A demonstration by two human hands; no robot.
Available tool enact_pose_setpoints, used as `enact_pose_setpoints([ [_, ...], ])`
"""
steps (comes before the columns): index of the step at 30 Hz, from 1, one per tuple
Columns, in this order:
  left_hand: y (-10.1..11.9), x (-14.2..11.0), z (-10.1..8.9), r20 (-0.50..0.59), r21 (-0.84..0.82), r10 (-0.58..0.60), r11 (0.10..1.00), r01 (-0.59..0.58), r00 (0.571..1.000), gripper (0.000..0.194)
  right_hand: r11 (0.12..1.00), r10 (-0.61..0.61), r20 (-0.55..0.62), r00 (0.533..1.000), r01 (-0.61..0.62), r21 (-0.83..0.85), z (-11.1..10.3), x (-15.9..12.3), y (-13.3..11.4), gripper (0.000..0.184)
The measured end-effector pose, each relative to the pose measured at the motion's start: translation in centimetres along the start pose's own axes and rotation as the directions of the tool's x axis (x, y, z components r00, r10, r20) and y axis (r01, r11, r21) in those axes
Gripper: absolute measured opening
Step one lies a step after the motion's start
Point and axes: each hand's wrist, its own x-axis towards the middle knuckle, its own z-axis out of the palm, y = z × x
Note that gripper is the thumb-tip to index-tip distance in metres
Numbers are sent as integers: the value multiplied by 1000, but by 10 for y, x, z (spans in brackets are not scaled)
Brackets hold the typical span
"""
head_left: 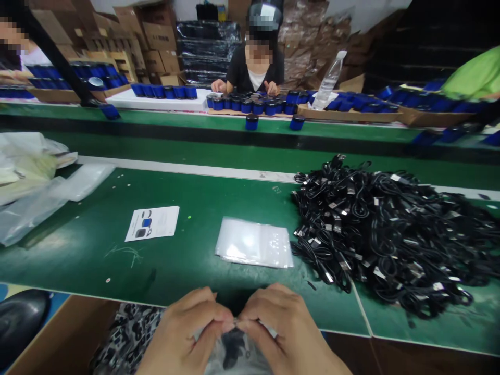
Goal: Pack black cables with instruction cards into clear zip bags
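My left hand (183,333) and my right hand (285,330) meet at the bottom edge of the view, fingertips pinched together on the top edge of a small clear plastic bag (234,354). Something dark, likely a black cable, shows inside the bag. A stack of empty clear bags (253,243) lies on the green table (187,198) just beyond my hands. A big heap of coiled black cables (390,229) fills the table to the right. A white printed leaflet (153,223) lies to the left of the bag stack.
Crumpled plastic sheets (35,182) lie at the far left. Across a green conveyor (156,130) a person (255,67) works among blue round cans (250,104); a clear bottle (328,80) stands nearby. A cardboard box (66,338) sits below the table edge.
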Motion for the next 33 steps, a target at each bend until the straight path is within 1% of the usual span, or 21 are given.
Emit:
enact_pose_setpoints([
  [2,-11,-13,-8,43,80,-64,995,60,997,24,983,-64,-12,998,61,-171,3,5,7,4],
  [3,-20,-22,-13,60,116,-100,989,93,993,24,950,-88,-41,995,71,-304,3,8,12,14],
  [4,-31,-32,-18,72,150,-142,980,130,987,24,893,-107,-70,992,65,-445,3,11,18,26],
  [6,-57,-58,-29,56,222,-224,953,206,973,25,748,-128,-85,988,40,-663,0,15,30,47],
  [7,-70,-71,-36,36,266,-269,931,250,962,25,689,-127,-69,989,38,-723,-3,17,35,52],
  [8,-82,-83,-43,-10,314,-322,898,309,947,26,654,-130,-50,990,47,-755,-5,18,39,55],
  [10,-98,-98,-62,-94,371,-378,845,385,921,22,642,-160,-18,987,90,-762,-10,20,42,54],
  [11,-102,-98,-73,-134,377,-397,827,417,908,23,653,-182,-4,983,118,-748,-12,22,40,52],
  [13,-103,-81,-98,-210,357,-415,810,465,885,28,684,-225,29,974,179,-707,-13,29,30,48],
  [14,-103,-64,-111,-250,348,-415,805,481,875,30,695,-244,53,968,213,-687,-12,35,24,45],
  [16,-106,-22,-135,-280,375,-392,795,476,876,44,707,-273,97,957,268,-654,-8,46,11,41],
  [18,-115,21,-153,-259,411,-392,782,468,883,63,715,-287,124,950,299,-631,-1,57,4,39],
  [19,-120,39,-159,-224,430,-398,778,457,889,67,720,-289,132,948,307,-622,2,60,2,38],
  [20,-125,54,-162,-189,453,-401,774,442,896,64,726,-287,138,948,309,-615,5,62,2,38],
  [21,-129,64,-164,-159,473,-404,770,429,901,56,731,-283,144,948,310,-608,8,63,3,38],
  [23,-134,75,-164,-122,500,-409,762,412,904,35,745,-267,154,951,305,-594,11,63,6,37],
  [25,-134,75,-161,-116,507,-411,758,410,904,25,764,-250,159,955,295,-573,13,63,8,37],
  [27,-132,69,-158,-126,492,-405,767,411,906,28,795,-223,154,963,271,-543,15,66,8,35],
  [30,-129,59,-154,-143,453,-382,795,404,913,52,867,-123,139,983,174,-468,18,78,1,33],
  [31,-128,57,-153,-146,444,-374,802,399,916,56,885,-83,135,987,135,-446,20,84,-2,32],
  [33,-129,53,-151,-144,439,-363,810,388,920,48,900,-12,129,992,67,-430,25,98,-11,31],
])
